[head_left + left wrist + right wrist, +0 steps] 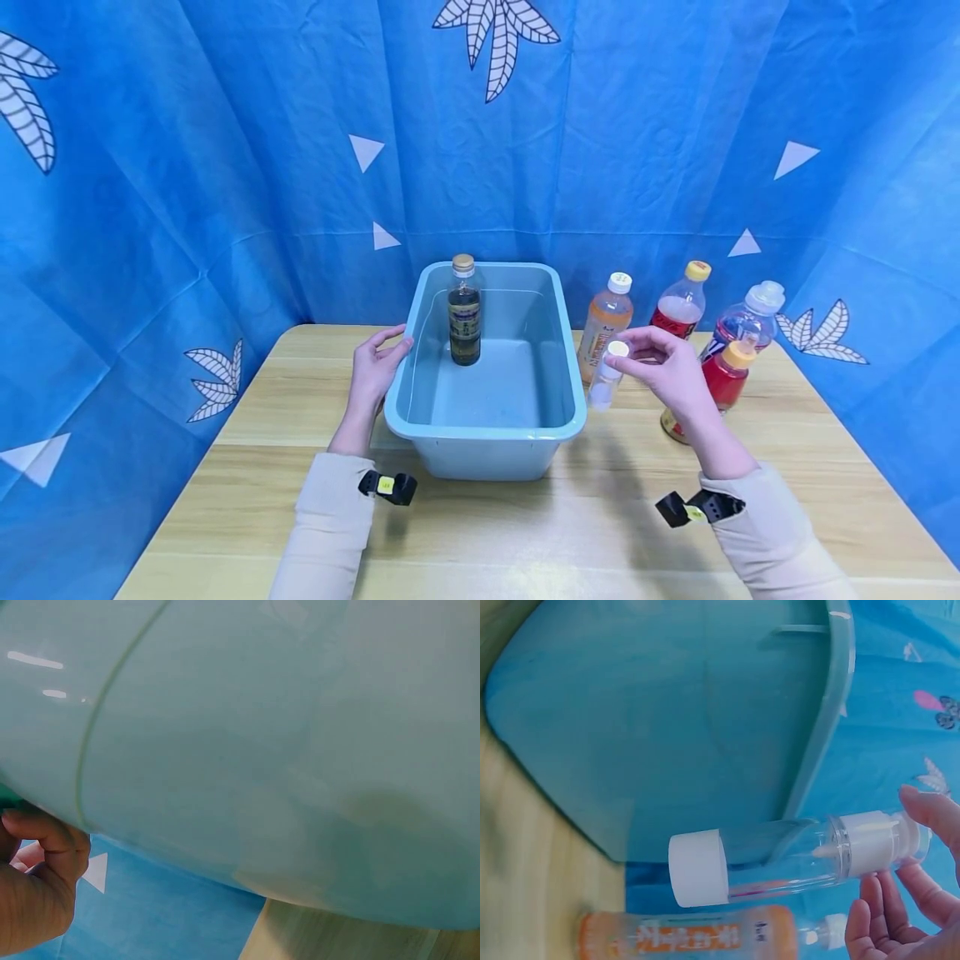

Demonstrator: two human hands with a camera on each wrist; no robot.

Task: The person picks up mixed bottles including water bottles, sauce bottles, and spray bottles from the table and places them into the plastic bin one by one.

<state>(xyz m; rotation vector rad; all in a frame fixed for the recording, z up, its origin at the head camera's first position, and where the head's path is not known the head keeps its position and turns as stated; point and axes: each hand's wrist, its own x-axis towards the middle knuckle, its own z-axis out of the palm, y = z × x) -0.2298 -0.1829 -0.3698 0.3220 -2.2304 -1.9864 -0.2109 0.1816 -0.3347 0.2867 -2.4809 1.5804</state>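
The fingers of our right hand point(666, 367) pinch the top of a clear cylindrical white-based bottle point(780, 859), just right of the light-blue plastic tub point(483, 434), whose left rim our left hand point(377, 365) grips. We judge the bottle light, stiff and slightly slippery; a lower hold, round its middle, should prove steadier.

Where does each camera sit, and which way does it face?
Head: on the person's head, facing forward and down at the tub; left hand, right hand and sleeves show.
Left wrist: on that wrist, facing the tub's wall; part of the left hand shows.
Right wrist: on that wrist, facing the clear bottle; part of the right hand shows.
Head and right wrist share the clear bottle and orange bottle.
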